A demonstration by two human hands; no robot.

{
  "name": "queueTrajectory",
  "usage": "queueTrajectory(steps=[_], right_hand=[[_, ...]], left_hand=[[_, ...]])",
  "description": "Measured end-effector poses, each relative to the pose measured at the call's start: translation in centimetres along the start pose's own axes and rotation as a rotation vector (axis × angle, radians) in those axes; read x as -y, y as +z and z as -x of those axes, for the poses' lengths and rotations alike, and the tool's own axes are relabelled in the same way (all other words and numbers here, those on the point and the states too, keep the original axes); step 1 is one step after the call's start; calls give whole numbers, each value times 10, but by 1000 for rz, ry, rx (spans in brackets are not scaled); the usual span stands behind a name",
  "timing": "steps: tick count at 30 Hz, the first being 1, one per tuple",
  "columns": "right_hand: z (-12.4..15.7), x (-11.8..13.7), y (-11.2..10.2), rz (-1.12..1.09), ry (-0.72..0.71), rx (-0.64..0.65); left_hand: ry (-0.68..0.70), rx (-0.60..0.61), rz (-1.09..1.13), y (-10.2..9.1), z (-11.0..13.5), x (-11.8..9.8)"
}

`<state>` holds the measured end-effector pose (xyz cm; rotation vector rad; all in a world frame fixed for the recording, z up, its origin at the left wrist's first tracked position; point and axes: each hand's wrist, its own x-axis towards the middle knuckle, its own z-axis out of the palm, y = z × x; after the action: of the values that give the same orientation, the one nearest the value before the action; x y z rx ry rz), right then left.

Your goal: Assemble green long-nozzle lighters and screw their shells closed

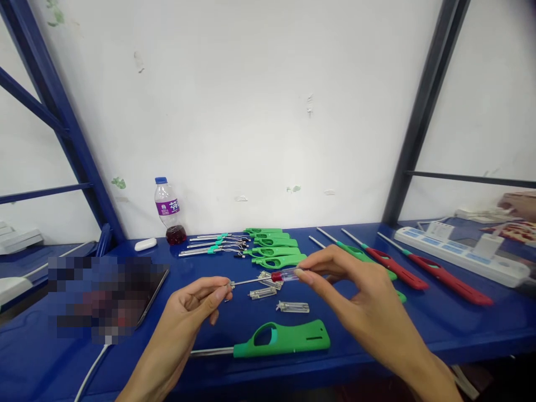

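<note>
Working screwdriver (276,276) at tiny part (230,285), AFAICT (can't ID it), R hand (355,290) pinching screwdriver, L hand (196,304) gripping tiny part; next prob needs steady alignment.

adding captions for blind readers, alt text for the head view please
A person's right hand holds a screwdriver pointed at a small part pinched in the left hand, over a blue table. A green lighter lies in front, red lighters at right.

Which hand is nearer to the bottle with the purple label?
The left hand: it is in front of the bottle and a little to its right. The right hand is much farther right, holding the screwdriver.
</note>
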<state>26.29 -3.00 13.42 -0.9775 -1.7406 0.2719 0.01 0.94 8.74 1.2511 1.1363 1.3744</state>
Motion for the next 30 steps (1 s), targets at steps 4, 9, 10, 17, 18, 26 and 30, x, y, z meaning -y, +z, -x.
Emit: queueTrajectory(steps=[4,9,10,17,18,26,30], right_hand=[[0,-1,0,4,-6,6],[-1,-3,1,20,-13,3],[-1,-3,1,20,-15,-3],[1,-2,-2,72,-23,-44],[1,-2,-2,77,-22,-45],[0,-6,-1,98,-5,-67],[0,-7,0,107,-9,-77]], left_hand=[[-26,52,3,1,2,-1],[-25,152,-28,-7,-1,6],[-25,160,-31,-8,-2,7],[-20,198,-22,-8,0,9],[-19,199,-23,-8,1,8],[-23,223,-64,-6,4,0],[-16,225,-78,-6,4,3]])
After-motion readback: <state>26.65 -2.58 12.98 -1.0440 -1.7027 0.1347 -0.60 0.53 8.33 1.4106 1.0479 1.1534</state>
